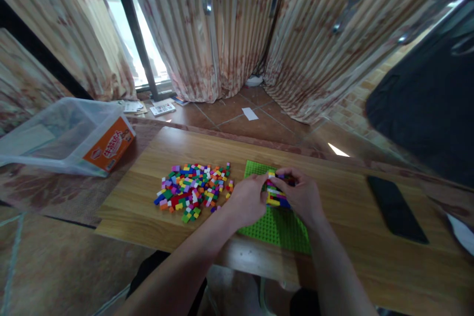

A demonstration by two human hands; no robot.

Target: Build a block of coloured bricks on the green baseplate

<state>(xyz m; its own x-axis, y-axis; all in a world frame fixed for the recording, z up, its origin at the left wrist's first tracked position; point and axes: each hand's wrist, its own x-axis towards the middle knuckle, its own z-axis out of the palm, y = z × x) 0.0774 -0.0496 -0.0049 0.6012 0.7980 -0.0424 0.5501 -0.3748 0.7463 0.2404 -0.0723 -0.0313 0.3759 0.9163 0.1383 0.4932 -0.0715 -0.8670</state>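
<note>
A stack of colourful toy bricks stands on a green studded baseplate, with yellow, red, white and blue layers facing me. My left hand is closed against its left side, the index finger reaching to the top edge near a yellow brick. From the right, my right hand curls over the upper part of the stack, thumb and fingers closed on it. Both hands cover much of the stack, so any single brick between the fingertips cannot be made out.
Left of the baseplate, many loose bricks are heaped on the wooden table. A black phone-like slab lies at the right. Beyond the table's left end is a clear plastic bin. Curtains hang behind.
</note>
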